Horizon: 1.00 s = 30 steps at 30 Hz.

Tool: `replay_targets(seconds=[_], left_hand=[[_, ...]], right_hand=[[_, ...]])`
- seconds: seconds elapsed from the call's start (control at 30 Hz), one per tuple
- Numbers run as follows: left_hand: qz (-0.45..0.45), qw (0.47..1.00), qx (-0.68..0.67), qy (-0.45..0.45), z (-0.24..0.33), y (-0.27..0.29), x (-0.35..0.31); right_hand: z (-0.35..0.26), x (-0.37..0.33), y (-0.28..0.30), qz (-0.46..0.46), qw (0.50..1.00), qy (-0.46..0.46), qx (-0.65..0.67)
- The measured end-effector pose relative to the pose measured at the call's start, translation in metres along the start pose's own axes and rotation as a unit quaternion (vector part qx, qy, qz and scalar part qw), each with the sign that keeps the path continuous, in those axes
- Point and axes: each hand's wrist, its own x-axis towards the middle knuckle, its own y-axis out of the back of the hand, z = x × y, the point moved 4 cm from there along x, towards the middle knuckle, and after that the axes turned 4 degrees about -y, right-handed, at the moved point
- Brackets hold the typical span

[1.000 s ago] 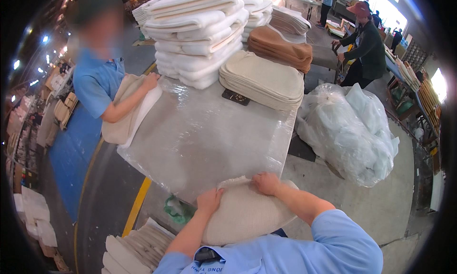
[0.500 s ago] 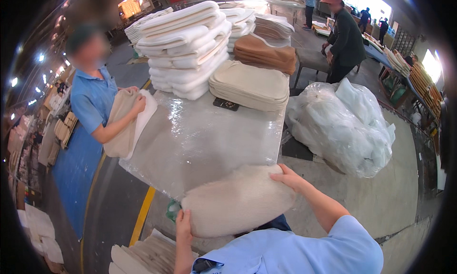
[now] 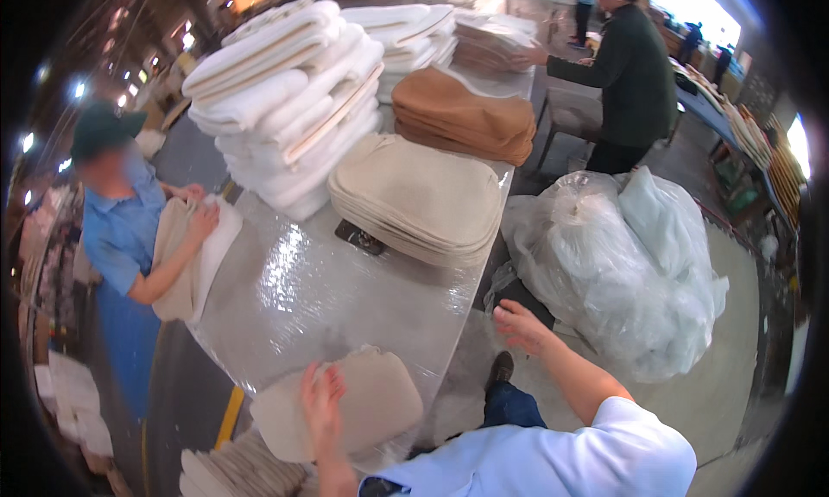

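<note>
A beige rounded fabric pad [image 3: 373, 404] lies at the near end of the plastic-covered table [image 3: 324, 281]. My left hand [image 3: 322, 402] is over its left part, fingers spread and slightly blurred; whether it touches the pad I cannot tell. Out past the table's right edge, my right hand [image 3: 522, 327] is held in the air with fingers apart and nothing in it. Farther up the table sits a stack of similar beige pads [image 3: 419, 190], with a small dark flat object [image 3: 358, 237] beside it.
Tall white folded stacks [image 3: 285, 100] and a brown stack [image 3: 462, 117] stand farther back. A large clear plastic bag [image 3: 613, 272] fills the floor at right. At left a co-worker in blue holds a fabric piece [image 3: 186, 251]; another person [image 3: 635, 74] reaches toward the back. More pads [image 3: 237, 471] are stacked lower left.
Both hands have let go of the beige pad, which is now down at the table's near end. My right hand has moved away from it. The person in dark clothes now reaches toward a back stack.
</note>
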Motion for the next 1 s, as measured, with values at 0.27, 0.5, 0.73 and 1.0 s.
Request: replay_targets(seconds=[0.27,0.5,0.73,1.0], left_hand=[[-0.021,0.983,-0.090,0.157,-0.059,-0.252,0.160],[-0.001,0.980,-0.177,0.088,-0.060,-0.343,0.222],[-0.013,0.936,-0.310,0.167,-0.055,-0.350,0.230],[0.030,0.943,-0.282,0.174,-0.050,-0.351,0.231]], right_hand=[[-0.214,0.074,0.069,0.031,0.990,0.138,-0.018],[-0.302,0.197,0.111,0.048,0.992,0.065,-0.098],[-0.320,0.239,0.078,-0.073,0.995,0.073,-0.013],[-0.347,0.237,0.067,-0.258,0.959,-0.109,0.046]])
